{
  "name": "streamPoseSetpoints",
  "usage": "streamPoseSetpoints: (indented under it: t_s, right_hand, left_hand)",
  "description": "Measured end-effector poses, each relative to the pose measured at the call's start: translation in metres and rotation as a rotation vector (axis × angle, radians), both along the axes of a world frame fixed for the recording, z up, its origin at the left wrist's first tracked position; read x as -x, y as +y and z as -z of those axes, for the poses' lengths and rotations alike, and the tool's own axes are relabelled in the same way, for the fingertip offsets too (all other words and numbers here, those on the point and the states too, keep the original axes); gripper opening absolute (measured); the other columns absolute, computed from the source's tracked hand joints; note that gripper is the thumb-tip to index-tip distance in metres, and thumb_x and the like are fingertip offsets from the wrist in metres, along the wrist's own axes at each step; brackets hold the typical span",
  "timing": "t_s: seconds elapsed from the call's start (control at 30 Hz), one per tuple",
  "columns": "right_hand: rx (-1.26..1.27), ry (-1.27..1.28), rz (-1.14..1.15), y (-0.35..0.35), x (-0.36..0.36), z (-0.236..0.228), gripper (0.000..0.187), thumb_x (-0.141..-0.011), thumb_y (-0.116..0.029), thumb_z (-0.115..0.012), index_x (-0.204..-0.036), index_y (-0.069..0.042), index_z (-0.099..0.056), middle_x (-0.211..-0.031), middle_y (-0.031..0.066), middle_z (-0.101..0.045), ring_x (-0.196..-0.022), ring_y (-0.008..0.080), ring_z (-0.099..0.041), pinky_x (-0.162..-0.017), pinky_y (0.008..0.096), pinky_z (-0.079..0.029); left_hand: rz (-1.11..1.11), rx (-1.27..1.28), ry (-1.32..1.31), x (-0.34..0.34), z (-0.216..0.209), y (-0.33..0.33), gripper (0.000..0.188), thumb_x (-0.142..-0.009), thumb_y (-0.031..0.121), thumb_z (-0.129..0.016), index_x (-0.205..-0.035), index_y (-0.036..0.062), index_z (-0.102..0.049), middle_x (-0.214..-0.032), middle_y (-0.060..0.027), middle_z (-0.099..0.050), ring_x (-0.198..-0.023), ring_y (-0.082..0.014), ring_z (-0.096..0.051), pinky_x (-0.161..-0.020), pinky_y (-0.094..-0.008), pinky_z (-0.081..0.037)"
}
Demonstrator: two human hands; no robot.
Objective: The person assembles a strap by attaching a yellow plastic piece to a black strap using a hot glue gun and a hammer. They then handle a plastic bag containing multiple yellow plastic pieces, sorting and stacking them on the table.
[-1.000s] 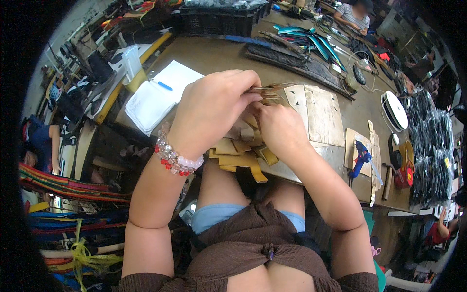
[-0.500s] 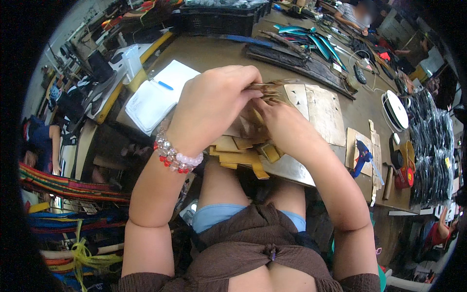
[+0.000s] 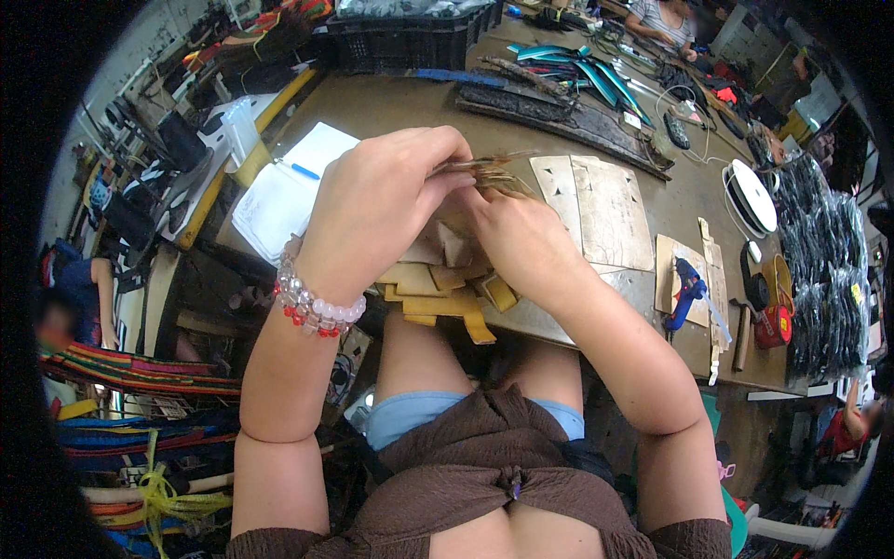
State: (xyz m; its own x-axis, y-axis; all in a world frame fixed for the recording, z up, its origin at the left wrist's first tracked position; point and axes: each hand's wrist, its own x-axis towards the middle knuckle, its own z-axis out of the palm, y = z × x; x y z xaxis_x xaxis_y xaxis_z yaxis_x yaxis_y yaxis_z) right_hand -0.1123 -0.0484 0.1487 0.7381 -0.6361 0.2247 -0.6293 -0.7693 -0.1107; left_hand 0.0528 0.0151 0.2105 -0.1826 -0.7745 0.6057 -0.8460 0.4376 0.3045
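Both my hands are raised over the table's near edge, closed around a bunch of thin brown strips (image 3: 503,177) whose ends fan out to the right. My left hand (image 3: 396,182) pinches it from above, with bead bracelets (image 3: 317,307) on the wrist. From the right, my right hand (image 3: 521,228) presses its fingers against the same bunch, just below the left fingertips. My fingers hide much of the strips, and their material is unclear. Beneath my hands, several flat yellow-tan pieces (image 3: 433,306) lie in a loose pile at the table's edge.
Left of my hands lies an open notebook (image 3: 279,210) with a blue pen (image 3: 305,171). Worn card templates (image 3: 615,214), a blue glue gun (image 3: 687,293), a hammer (image 3: 742,326) and a white spool (image 3: 751,197) sit to the right. A black crate (image 3: 410,42) stands at the back; co-workers are around.
My hands and the bunch have shifted slightly left, and the whole view has moved a little. Both hands keep their hold.
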Motion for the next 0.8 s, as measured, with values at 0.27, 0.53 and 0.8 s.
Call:
streamPoseSetpoints:
  t_s: [0.27, 0.53, 0.8]
  right_hand:
    - [0.048, 0.061, -0.008, -0.006, -0.005, -0.002, 0.020, -0.086, -0.008, -0.055, -0.104, 0.000, -0.056, -0.081, 0.0194, -0.066, -0.074, 0.0351, -0.068, -0.065, 0.0447, -0.054]
    - [0.166, 0.123, -0.066, -0.027, -0.015, 0.003, 0.013, -0.080, -0.008, -0.059, -0.085, 0.001, -0.066, -0.074, 0.0167, -0.068, -0.073, 0.0314, -0.070, -0.064, 0.0410, -0.057]
    - [0.144, 0.093, -0.148, -0.033, -0.004, -0.018, 0.013, -0.075, -0.008, -0.063, -0.085, -0.003, -0.070, -0.084, 0.0162, -0.069, -0.079, 0.0297, -0.070, -0.072, 0.0378, -0.057]
  left_hand:
    - [0.165, -0.136, 0.239, -0.033, 0.011, 0.015, 0.034, -0.085, 0.026, -0.071, -0.111, 0.0056, -0.065, -0.108, -0.0160, -0.068, -0.101, -0.0284, -0.067, -0.085, -0.0360, -0.051]
    - [0.063, 0.218, 0.442, -0.056, 0.135, 0.034, 0.091, -0.069, 0.032, -0.087, -0.143, 0.0085, -0.038, -0.143, -0.0189, -0.047, -0.137, -0.0347, -0.040, -0.115, -0.0453, -0.031]
    - [0.173, 0.338, 0.492, -0.063, 0.122, -0.012, 0.051, -0.067, 0.001, -0.083, -0.113, 0.0025, -0.060, -0.112, -0.0108, -0.068, -0.106, -0.0242, -0.065, -0.096, -0.0367, -0.050]
